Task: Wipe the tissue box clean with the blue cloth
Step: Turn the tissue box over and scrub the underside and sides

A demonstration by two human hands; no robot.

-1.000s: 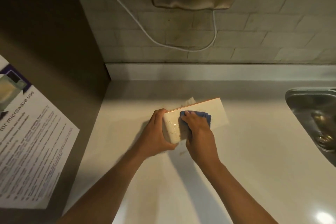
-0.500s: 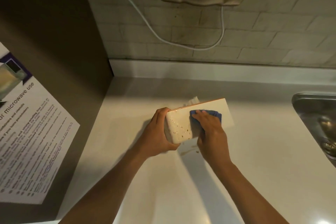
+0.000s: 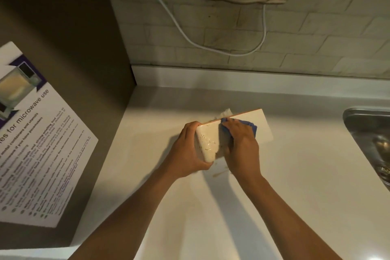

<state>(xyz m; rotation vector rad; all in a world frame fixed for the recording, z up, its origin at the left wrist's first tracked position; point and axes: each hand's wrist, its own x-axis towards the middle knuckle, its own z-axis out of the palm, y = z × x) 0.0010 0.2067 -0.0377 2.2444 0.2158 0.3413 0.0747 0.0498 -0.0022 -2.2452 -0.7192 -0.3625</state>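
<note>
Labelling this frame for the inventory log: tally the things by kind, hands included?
hands: 2 (left hand, right hand)
tissue box: 1
blue cloth: 1
microwave-use notice: 1
white cable: 1
sink: 1
Total: 7

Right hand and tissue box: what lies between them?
The blue cloth: the right hand presses it against the side of the tissue box, which the left hand grips. The head view shows this.
</note>
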